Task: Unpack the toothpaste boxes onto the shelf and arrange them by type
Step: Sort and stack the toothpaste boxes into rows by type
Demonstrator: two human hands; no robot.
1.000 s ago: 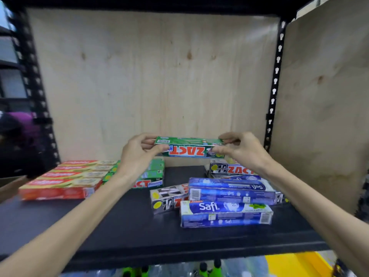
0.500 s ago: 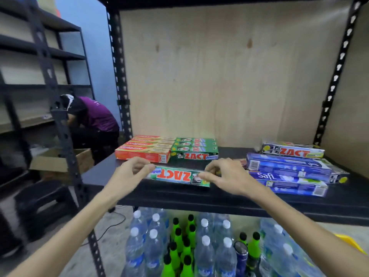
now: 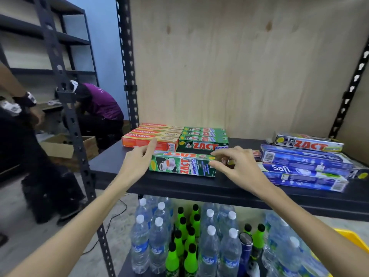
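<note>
Green Zact box (image 3: 182, 165) lay lengthwise left-to-right on black shelf (image 3: 179, 184), your left hand (image 3: 137, 160) and right hand (image 3: 234, 164) pinched its ends, plywood back panel (image 3: 239, 66) behind.

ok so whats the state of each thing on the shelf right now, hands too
green toothpaste box: flat on the shelf, held at both ends
left hand: fingers on the box's left end
right hand: pinching the box's right end
green stack: stacked behind it
red boxes: stacked, at left
blue boxes: loosely piled, at right
shelf: holds all boxes
</note>
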